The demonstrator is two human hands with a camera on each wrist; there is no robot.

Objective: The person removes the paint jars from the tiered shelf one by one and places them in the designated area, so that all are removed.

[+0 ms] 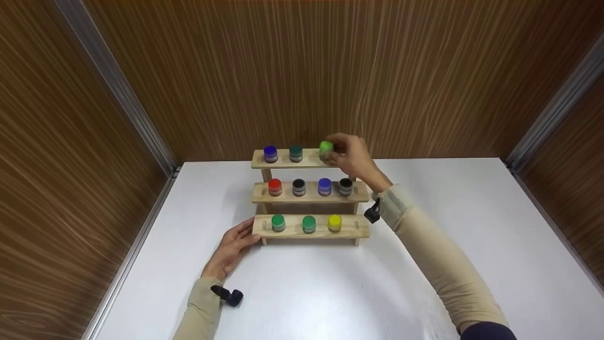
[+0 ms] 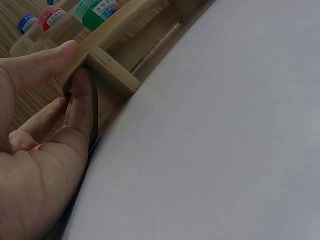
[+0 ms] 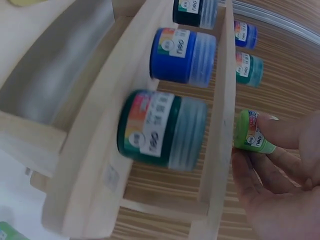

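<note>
Head view: lime jar [image 1: 325,150] near-vertical, lid [image 1: 326,144] up

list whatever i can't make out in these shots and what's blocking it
Head view: right side of the light green jar and right end of the top shelf, hidden by the right hand.
Head view: print on the red-lidded jar, too small.
Left wrist view: rest of the front green jar, cut by the top edge.
Right wrist view: what the corner green thing is, cut by the left edge.
</note>
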